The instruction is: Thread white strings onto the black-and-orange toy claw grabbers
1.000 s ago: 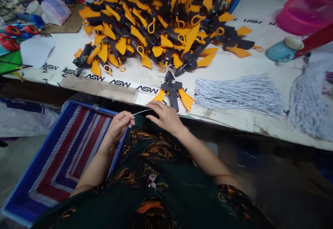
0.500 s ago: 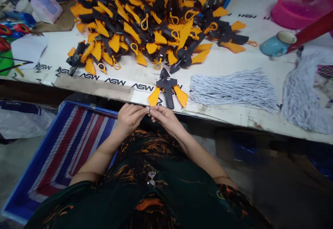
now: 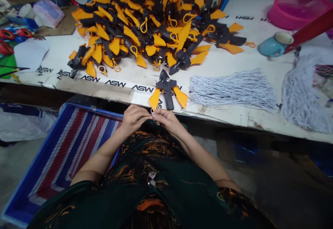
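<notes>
Just off the table's front edge, my left hand and my right hand meet with fingertips pinched. Between them shows a small loop of thin white cord, gripped from both sides. Its ends are hidden by the fingers. Right beyond the hands, a black plastic toy with two orange wings lies flat, its pointed end facing away from me. To its right a bundle of cut whitish cords is spread along the table.
A large heap of similar black and orange toys covers the back. At right are a blue mug, a pink basin and a tangled cord heap. Scissors lie far left. A blue crate with striped lining stands below, left.
Both hands have shifted slightly right and toward me. The white cord loop now shows more clearly between the fingertips. The toy on the table stays in place.
</notes>
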A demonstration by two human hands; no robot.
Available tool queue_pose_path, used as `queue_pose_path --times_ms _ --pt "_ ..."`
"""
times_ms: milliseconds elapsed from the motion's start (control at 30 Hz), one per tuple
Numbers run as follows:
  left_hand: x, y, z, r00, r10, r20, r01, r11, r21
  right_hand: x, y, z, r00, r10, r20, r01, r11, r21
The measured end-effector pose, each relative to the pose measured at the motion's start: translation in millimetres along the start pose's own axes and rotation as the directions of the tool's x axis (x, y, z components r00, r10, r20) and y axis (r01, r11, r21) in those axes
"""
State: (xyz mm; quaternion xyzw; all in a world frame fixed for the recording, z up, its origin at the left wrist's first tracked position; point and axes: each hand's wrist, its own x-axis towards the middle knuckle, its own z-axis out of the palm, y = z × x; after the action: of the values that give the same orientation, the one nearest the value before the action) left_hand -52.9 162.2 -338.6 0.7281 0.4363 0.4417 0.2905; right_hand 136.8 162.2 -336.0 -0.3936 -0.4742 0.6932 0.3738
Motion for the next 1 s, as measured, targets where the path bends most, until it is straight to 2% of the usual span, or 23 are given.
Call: queue_pose_path --times_ms 33,100,167,200,233,267,333,400,433,500,600,733,833,1000 --pt "-1.1 3.2 4.0 0.996 -0.095 -0.004 0.094 0.991 -0.095 -1.6 1.3 0.2 0.997 -0.068 -0.024 0.067 0.996 -0.054" --pt "-3.2 7.0 11.3 0.956 -0.289 0.053 0.292 0.911 -0.292 -4.7 2.1 0.2 0.964 -0.259 -0.065 0.234 0.937 -0.258" --pt "-4.5 7.5 16.1 0.913 -0.389 0.123 0.405 0.826 -0.392 -7.2 0.4 -0.2 0.894 -0.448 -0.026 0.38 0.787 -0.486" --pt "-4.8 7.0 17.2 0.913 -0.392 0.114 0.404 0.827 -0.391 -8.0 -0.9 -0.5 0.863 -0.504 0.013 0.423 0.71 -0.562" --pt "-4.7 6.5 17.4 0.931 -0.359 0.069 0.359 0.86 -0.362 -8.6 -2.3 -0.6 0.847 -0.53 0.043 0.444 0.661 -0.604" --pt "-4.4 6.1 16.9 0.956 -0.292 0.006 0.28 0.909 -0.309 -8.9 -3.6 -0.6 0.849 -0.525 0.052 0.441 0.652 -0.616" --pt "-3.4 5.7 14.8 0.991 -0.092 -0.099 0.075 0.983 -0.168 -8.8 -4.9 -0.4 0.9 -0.435 0.003 0.364 0.749 -0.554" --pt "-2.1 5.6 12.8 0.986 0.088 -0.139 -0.098 0.993 -0.061 -7.8 -4.8 -0.2 0.968 -0.251 -0.032 0.219 0.896 -0.386" --pt "-1.4 5.5 12.3 0.979 0.144 -0.142 -0.151 0.988 -0.033 -7.1 -4.6 -0.3 0.988 -0.153 -0.022 0.141 0.948 -0.284" --pt "-0.2 5.1 12.6 0.968 0.201 -0.152 -0.206 0.979 -0.012 -5.5 -4.2 -0.7 1.0 -0.017 0.023 0.02 0.991 -0.129" --pt "0.2 5.2 16.5 0.966 0.195 -0.172 -0.201 0.979 -0.019 -3.8 -4.6 -0.2 1.0 0.009 0.0 -0.009 0.997 -0.083" --pt "-4.0 8.0 24.7 0.979 0.056 -0.198 -0.057 0.998 0.001 -3.3 -3.2 4.6 0.973 -0.135 -0.187 0.087 0.965 -0.246" --pt "-8.7 10.6 28.8 0.978 -0.001 -0.207 0.022 0.995 0.099 -4.4 0.2 8.7 0.928 -0.282 -0.244 0.152 0.884 -0.442" --pt "-11.5 13.6 30.7 0.984 0.003 -0.179 0.047 0.959 0.278 -7.1 6.3 10.9 0.853 -0.477 -0.214 0.243 0.724 -0.646"
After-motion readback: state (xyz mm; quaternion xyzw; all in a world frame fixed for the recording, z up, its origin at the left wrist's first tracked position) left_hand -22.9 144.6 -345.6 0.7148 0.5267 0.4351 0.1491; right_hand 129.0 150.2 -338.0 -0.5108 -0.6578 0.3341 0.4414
